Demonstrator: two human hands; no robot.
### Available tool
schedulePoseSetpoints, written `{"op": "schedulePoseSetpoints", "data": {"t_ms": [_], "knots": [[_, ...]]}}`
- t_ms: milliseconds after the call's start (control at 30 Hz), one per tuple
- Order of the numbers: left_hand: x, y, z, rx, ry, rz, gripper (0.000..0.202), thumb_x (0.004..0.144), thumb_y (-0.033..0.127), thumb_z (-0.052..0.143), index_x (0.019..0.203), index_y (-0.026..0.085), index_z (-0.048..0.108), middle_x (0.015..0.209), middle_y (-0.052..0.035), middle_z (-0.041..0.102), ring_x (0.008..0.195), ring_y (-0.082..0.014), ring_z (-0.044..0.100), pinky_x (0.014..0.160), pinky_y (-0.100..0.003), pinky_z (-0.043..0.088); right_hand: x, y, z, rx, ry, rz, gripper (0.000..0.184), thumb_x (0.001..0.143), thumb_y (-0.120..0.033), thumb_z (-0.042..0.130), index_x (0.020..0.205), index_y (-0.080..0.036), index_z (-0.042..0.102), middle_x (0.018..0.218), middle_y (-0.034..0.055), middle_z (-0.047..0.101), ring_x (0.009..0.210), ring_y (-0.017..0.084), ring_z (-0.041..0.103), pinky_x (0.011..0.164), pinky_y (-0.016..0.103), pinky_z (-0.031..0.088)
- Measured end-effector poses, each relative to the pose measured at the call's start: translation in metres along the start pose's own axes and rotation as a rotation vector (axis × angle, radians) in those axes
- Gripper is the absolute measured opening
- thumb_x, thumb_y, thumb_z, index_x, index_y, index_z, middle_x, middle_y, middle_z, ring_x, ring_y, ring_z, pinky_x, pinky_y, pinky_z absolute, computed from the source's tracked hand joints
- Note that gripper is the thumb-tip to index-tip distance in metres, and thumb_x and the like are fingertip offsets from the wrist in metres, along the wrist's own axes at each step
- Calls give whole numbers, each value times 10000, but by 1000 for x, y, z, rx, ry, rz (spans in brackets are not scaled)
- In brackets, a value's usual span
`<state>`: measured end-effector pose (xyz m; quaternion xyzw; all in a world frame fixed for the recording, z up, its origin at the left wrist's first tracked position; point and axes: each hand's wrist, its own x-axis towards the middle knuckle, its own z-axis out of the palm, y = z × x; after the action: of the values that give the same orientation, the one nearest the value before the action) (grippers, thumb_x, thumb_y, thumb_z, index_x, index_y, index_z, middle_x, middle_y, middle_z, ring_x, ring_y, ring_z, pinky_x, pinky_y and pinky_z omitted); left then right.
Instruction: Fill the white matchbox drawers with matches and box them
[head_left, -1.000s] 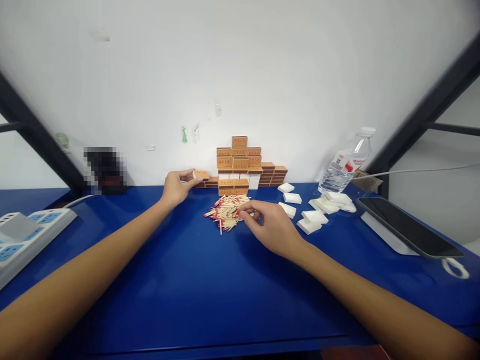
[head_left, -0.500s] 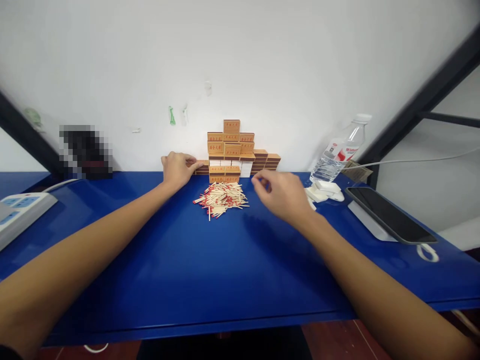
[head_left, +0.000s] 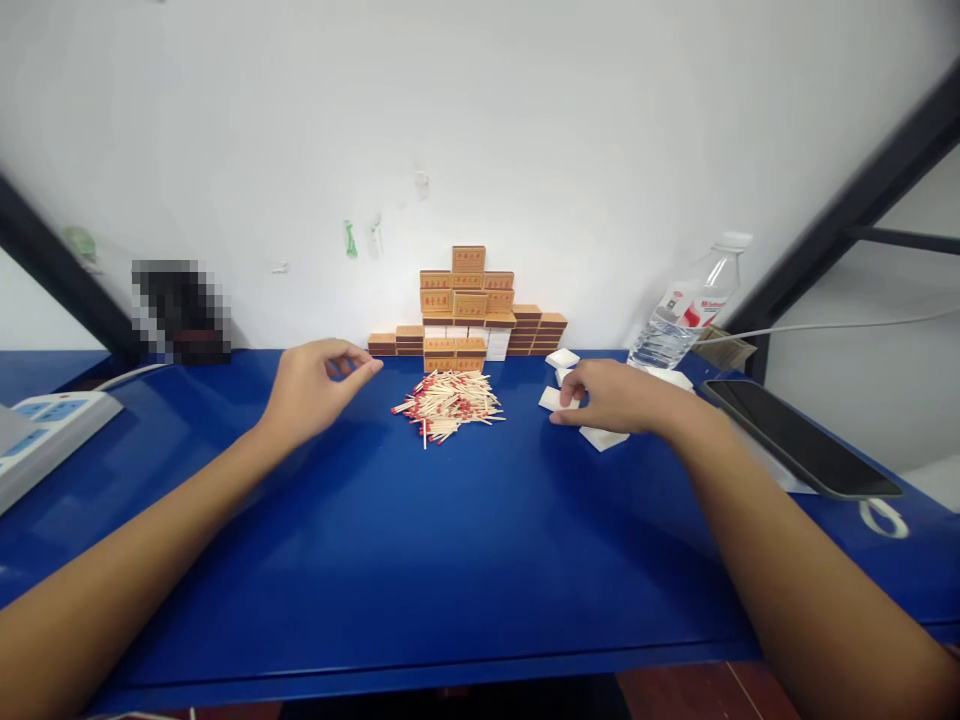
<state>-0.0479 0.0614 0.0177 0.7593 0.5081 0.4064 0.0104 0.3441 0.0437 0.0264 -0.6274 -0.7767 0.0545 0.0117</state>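
Observation:
A heap of red-tipped matches (head_left: 448,403) lies on the blue table (head_left: 420,560). Behind it, brown matchboxes (head_left: 469,310) are stacked against the white wall. My left hand (head_left: 311,388) hovers left of the heap, thumb and fingers loosely curled with nothing in them. On the other side of the heap, my right hand (head_left: 619,398) rests on several white inner trays (head_left: 562,378), its fingers closing on one tray (head_left: 559,400).
A water bottle (head_left: 686,315) stands at the back right. A dark tablet (head_left: 799,435) on a white stand lies at the right edge, with a cable. A white power strip (head_left: 45,435) sits at far left. A blurred dark object (head_left: 180,310) is by the wall.
My left hand has left the low row of matchboxes and drawn back towards me, empty. My right hand has moved from the match heap to the white trays on the right.

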Motion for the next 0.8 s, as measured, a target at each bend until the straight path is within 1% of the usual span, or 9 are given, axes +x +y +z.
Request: {"op": "schedulePoseSetpoints", "data": {"t_ms": [100,167,267,333,433,500,567,667,800], "knots": [[-14,7,-1,-2,-177,202,254,938,442,662,890,234,798,775,-19,749,631,-162,583,651,-305,443,-1,-7,2,48,-13,-45,79,802,-271,724,795,-203,764,860,67,769,730,194,676,630,284,436],[-20,12,0,45,-245,313,272,964,441,623,923,236,798,723,-13,718,605,-154,571,623,-303,423,-5,-14,0,117,-8,-109,81,793,-195,679,762,-207,752,820,43,757,707,178,659,626,278,438],[-25,20,1,82,-265,413,315,982,464,603,886,221,778,677,-14,696,568,-146,567,578,-303,395,-15,-33,-7,244,-17,-235,103,819,-213,663,755,-217,744,760,16,725,648,158,611,592,278,427],[-28,28,-1,94,-300,452,388,956,542,624,782,213,736,627,-14,665,547,-148,566,554,-306,379,-25,-54,-8,341,-20,-341,99,852,-243,667,801,-221,750,765,15,716,658,157,599,592,279,429],[-35,40,-4,75,-391,510,460,874,652,679,802,201,729,650,-24,680,557,-164,590,555,-310,387,-40,-91,-2,447,-49,-530,72,878,-217,682,842,-224,744,809,9,719,694,149,597,627,278,440],[-39,47,-4,66,-471,554,487,838,675,705,861,191,745,683,-39,700,588,-187,620,561,-317,382,-45,-111,6,468,-71,-567,69,885,-185,692,842,-216,737,812,3,710,698,138,592,634,274,436],[-42,52,-3,78,-534,561,509,809,690,722,874,186,749,684,-41,700,582,-194,619,556,-318,369,-44,-121,16,512,-76,-581,69,908,-241,723,846,-211,727,785,-8,688,677,126,572,614,266,421],[-44,53,-1,109,-598,537,474,820,641,720,899,175,753,707,-38,705,599,-199,626,573,-320,374,-32,-120,30,578,22,-557,140,958,-319,706,872,-211,727,720,-22,627,632,116,525,584,260,393],[-45,53,1,94,-631,499,404,835,545,719,964,165,758,745,-22,707,618,-187,615,594,-318,386,-12,-110,44,506,290,-510,69,972,-249,682,978,-199,729,795,-1,610,720,135,540,667,277,409]]}}
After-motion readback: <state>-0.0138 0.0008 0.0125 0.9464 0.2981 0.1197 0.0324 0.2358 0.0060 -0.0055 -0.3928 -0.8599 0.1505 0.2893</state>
